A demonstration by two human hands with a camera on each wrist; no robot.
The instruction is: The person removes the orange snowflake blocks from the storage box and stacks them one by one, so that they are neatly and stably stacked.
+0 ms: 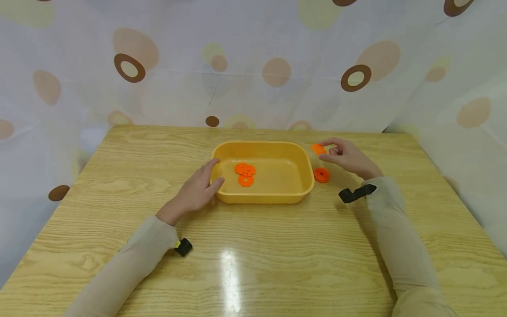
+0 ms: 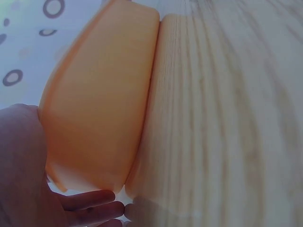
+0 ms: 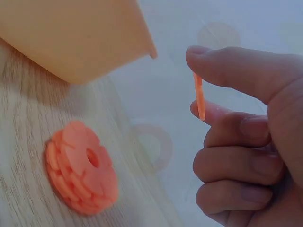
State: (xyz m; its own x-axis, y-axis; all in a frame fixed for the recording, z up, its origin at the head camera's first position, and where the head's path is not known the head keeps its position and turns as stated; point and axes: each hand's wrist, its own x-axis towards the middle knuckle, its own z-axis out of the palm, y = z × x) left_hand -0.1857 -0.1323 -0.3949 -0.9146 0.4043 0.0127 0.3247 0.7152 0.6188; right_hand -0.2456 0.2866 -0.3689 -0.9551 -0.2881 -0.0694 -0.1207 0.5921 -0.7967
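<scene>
A shallow yellow plastic bin [image 1: 261, 199] stands on the table. My left hand [image 1: 198, 189] holds its left end, thumb over the rim and fingers against the outside in the left wrist view [image 2: 90, 208]. Inside the bin, toward its left, lie several orange notched discs [image 1: 245, 180], partly overlapping. My right hand [image 1: 346, 156] pinches one thin orange notched disc [image 1: 318, 149] between thumb and index finger, raised off the table to the right of the bin. In the right wrist view that disc [image 3: 199, 97] shows edge-on. Below it sits a stack of orange notched discs [image 3: 83, 168] with centre holes.
The light wooden table [image 1: 277, 251] runs up to a patterned curtain [image 1: 245, 66] behind and at both sides. The stack stands close beside the bin's right end. Black wrist cameras [image 1: 184, 247] sit on both sleeves.
</scene>
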